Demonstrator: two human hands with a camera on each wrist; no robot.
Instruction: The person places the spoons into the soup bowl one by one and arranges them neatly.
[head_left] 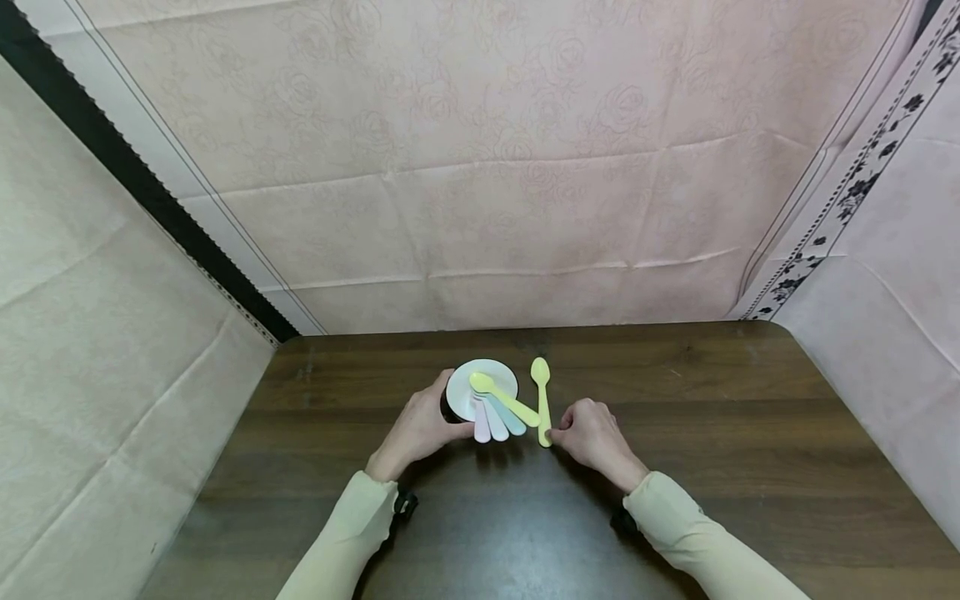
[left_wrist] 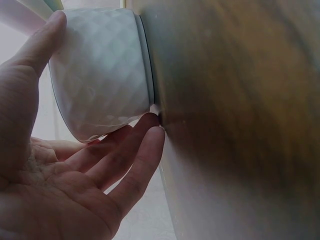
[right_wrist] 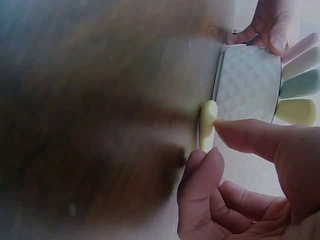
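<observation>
A white bowl (head_left: pixel 459 388) with a quilted diamond pattern stands on the table. My left hand (head_left: pixel 422 423) grips it from the left, thumb near the rim and fingers curved round the side close to the base. Several plastic spoons lean in the bowl, handles fanned over its near rim: a yellow spoon (head_left: pixel 512 405), a teal spoon (right_wrist: pixel 301 84) and paler ones, including a pink spoon (right_wrist: pixel 300 48). Right of the bowl a second yellow spoon (head_left: pixel 540 375) lies on the table, its head pointing away. My right hand (head_left: pixel 597 439) pinches its handle near the end between thumb and index finger.
The dark brown wooden table (head_left: pixel 495 533) ends at a straight far edge just beyond the bowl. Pale cloth (head_left: pixel 480 208) with a faint rose pattern hangs behind it, and more cloth hangs at both sides.
</observation>
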